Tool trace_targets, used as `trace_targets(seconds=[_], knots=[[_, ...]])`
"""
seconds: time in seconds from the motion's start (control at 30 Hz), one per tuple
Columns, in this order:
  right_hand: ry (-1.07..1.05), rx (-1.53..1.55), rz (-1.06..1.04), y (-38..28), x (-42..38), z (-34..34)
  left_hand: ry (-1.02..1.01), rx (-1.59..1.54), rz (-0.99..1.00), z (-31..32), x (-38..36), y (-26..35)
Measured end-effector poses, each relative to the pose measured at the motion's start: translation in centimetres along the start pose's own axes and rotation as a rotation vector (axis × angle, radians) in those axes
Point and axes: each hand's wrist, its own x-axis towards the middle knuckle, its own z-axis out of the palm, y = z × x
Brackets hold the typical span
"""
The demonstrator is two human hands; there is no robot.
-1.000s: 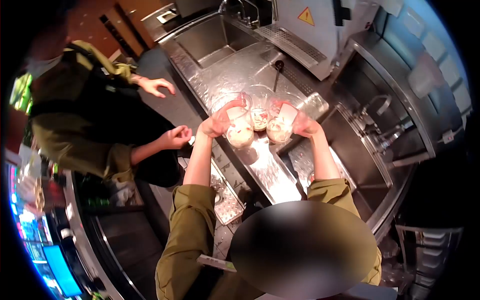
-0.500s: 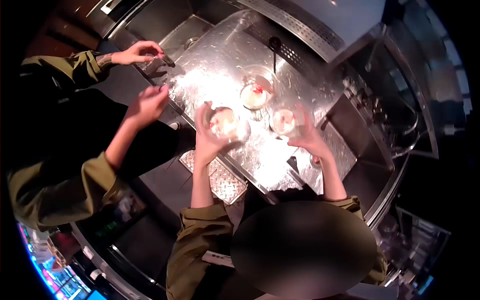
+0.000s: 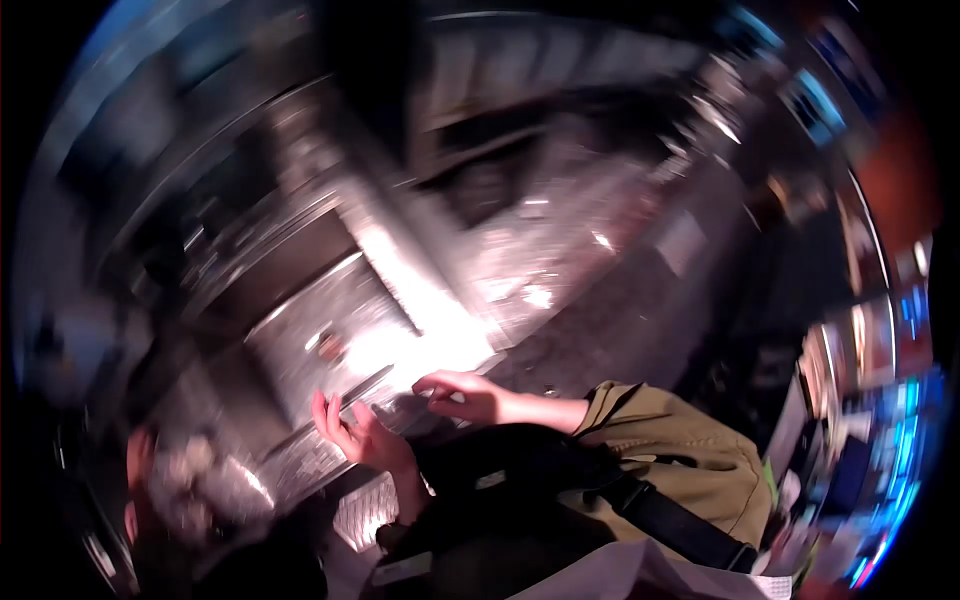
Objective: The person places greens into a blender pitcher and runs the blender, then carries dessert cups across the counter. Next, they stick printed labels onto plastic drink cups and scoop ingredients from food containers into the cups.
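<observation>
My left hand (image 3: 360,435) is raised over the front edge of the metal counter (image 3: 290,480), with its fingers apart. I see nothing held in it. A dark rod-like thing (image 3: 370,383) shows just beyond its fingertips. To the right is my right hand (image 3: 465,398), its fingers loosely bent and nothing visible between them. A small blurred reddish thing (image 3: 328,346) lies on the brightly lit surface beyond both hands. At the lower left, clear glasses with pale contents (image 3: 195,470) are smeared by motion. A co-worker's hand (image 3: 140,460) is beside them, partly in shadow.
A dark sink basin (image 3: 275,270) lies behind the lit surface. Another metal counter (image 3: 560,255) stretches to the upper right. On the floor side is a patterned metal plate (image 3: 365,512). Bright screens (image 3: 905,450) glow at the right edge. Much of the view is blurred.
The view has swung round to the right. My hands, which were around two glasses, are off them now. The glasses are now at the lower left, near the co-worker's hand.
</observation>
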Motion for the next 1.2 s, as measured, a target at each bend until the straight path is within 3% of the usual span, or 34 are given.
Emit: trace_targets(seconds=[0.03, 0.07, 0.1, 0.17, 0.27, 0.37, 0.43, 0.5, 0.57, 0.6, 0.63, 0.67, 0.8, 0.97, 1.1, 1.2], knots=[[0.12, 0.042, -0.021, 0.7, -4.3, -3.8, -0.123, -0.194, -0.09, 5.3, -2.3, 3.3], [0.227, 0.086, -0.049, 1.6, -8.7, -7.5, -0.244, -0.231, 0.012, 10.0, -4.8, 7.3], [0.241, 0.04, 0.141, 1.5, -13.4, -12.7, -0.331, -0.407, 0.098, 15.2, -8.2, 10.5], [0.576, -0.144, 0.039, 4.5, -23.5, -21.4, -0.5, -0.774, 0.189, 24.9, -15.6, 17.6], [1.058, 0.203, 0.181, 5.8, -34.2, -30.3, -0.82, -1.26, 0.134, 34.0, -24.3, 28.0], [1.073, 0.257, 0.184, 5.5, -39.8, -41.4, -1.026, -1.58, 0.135, 40.8, -28.8, 36.8], [1.08, 0.195, 0.205, 8.7, -41.7, -50.5, -1.175, -1.705, 0.19, 46.6, -30.5, 40.8], [1.112, 0.041, 0.299, 15.6, -44.3, -59.5, -1.153, -1.719, 0.218, 52.7, -32.3, 43.6], [1.231, -0.547, 0.414, 27.3, -49.7, -66.7, -0.947, -1.787, 0.218, 60.7, -33.6, 45.8], [1.275, -0.584, 0.599, 33.7, -54.0, -68.5, -0.869, -1.821, 0.227, 65.1, -34.7, 47.5], [1.163, -0.477, 0.978, 38.1, -59.1, -69.2, -0.819, -1.846, 0.234, 69.5, -36.2, 49.4], [1.203, -0.472, 1.075, 42.6, -65.0, -68.0, -0.779, -1.874, 0.246, 73.8, -37.7, 51.4], [1.137, 0.22, 1.543, 40.9, -80.5, -61.9, -0.702, -1.943, 0.239, 90.5, -44.3, 59.9], [1.063, 0.633, 1.754, 39.1, -88.0, -65.9, -0.729, -2.05, 0.243, 110.2, -57.4, 67.5], [0.926, 0.574, 1.724, 44.8, -94.9, -83.1, -0.624, -2.085, 0.256, 124.3, -67.7, 73.2], [0.509, -0.054, 1.547, 51.9, -100.7, -105.5, -0.523, -2.068, 0.351, 134.8, -72.6, 78.1]])
